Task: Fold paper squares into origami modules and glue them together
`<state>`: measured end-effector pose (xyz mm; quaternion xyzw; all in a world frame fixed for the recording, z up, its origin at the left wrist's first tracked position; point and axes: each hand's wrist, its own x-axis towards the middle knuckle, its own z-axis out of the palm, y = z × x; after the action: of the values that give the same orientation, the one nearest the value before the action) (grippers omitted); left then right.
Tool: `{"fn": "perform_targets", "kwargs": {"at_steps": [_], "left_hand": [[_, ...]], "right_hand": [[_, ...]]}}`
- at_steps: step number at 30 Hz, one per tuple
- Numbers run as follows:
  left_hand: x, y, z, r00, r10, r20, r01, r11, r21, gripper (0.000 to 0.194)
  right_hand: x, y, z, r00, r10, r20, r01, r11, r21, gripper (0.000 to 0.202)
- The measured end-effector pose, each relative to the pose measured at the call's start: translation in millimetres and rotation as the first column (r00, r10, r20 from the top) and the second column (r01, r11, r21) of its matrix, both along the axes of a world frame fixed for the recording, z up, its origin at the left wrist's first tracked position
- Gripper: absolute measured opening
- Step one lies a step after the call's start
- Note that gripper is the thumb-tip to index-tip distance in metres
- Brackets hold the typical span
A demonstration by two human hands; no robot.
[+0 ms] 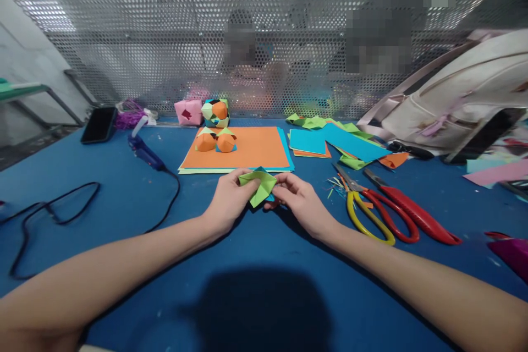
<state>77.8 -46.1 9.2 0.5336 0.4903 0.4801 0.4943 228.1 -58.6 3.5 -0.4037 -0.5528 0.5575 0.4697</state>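
A small folded paper piece [263, 184], green with some blue showing at its edges, is held up between both hands just in front of a paper stack. My left hand [229, 198] pinches it from the left, the thumb pressed on its green face. From the right, my right hand [303, 201] grips its edge between thumb and fingers, with some fingertips hidden behind. Beyond the hands, two orange folded paper pieces [226, 142] with green tips sit on the orange sheets [256, 148].
Scissors [371, 203] and a red-handled cutter [416, 209] lie to the right, near blue paper pieces [309, 141] and green scraps. A glue gun [144, 149] with a black cord stands left, near a phone [99, 124]. Behind are paper cubes [188, 112], a metal mesh and a bag [454, 93].
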Motion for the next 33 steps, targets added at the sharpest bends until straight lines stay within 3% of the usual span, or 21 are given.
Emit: {"fn": "perform_targets", "kwargs": {"at_steps": [5,11,19,24,33], "left_hand": [[-0.1,-0.2,-2.2,0.998,0.032,-0.05,-0.031,0.999,0.018,0.018],[1.6,-4.8,-1.5,0.989,0.033,-0.144,-0.016,0.993,0.115,0.007],[3.4,-7.7,2.4,0.972,0.027,-0.233,0.015,0.985,0.175,0.006],[3.9,-10.5,2.8,0.963,0.007,-0.269,0.051,0.977,0.209,0.018],[-1.3,-11.4,-3.9,0.95,-0.005,-0.314,0.102,0.951,0.293,0.011]], "right_hand": [[-1.2,-4.7,-0.5,0.998,-0.016,0.057,0.011,0.997,0.082,0.017],[-1.0,-5.1,-5.3,0.944,-0.194,0.267,0.126,0.959,0.253,0.011],[2.0,-4.0,-6.7,0.915,-0.243,0.322,0.146,0.944,0.296,0.007],[3.3,-3.4,-7.2,0.906,-0.27,0.326,0.152,0.926,0.345,0.007],[1.9,-9.3,-2.9,0.879,-0.291,0.379,0.092,0.881,0.464,0.007]]}}
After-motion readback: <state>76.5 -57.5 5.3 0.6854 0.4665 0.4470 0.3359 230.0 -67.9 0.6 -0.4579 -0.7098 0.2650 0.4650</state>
